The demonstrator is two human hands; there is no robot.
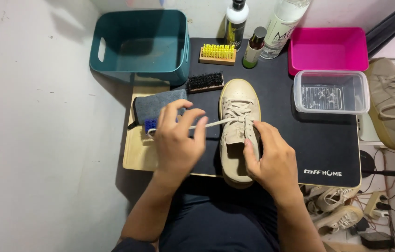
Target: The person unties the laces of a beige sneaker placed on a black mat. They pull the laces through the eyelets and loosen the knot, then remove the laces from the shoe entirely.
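At the far edge of your black mat (300,140) you have three bottles standing close together: a black bottle with a white label (235,21), a small olive-green bottle with a dark cap and a pale label (254,47) just right of it, and a bigger clear bottle with a white label (284,25) that leans beside the pink tub (328,49). In front of the pink tub lies a clear plastic box (332,92) with a ribbed bottom. The mat itself carries a small white printed logo (322,172) at its near right corner, close to your right forearm.
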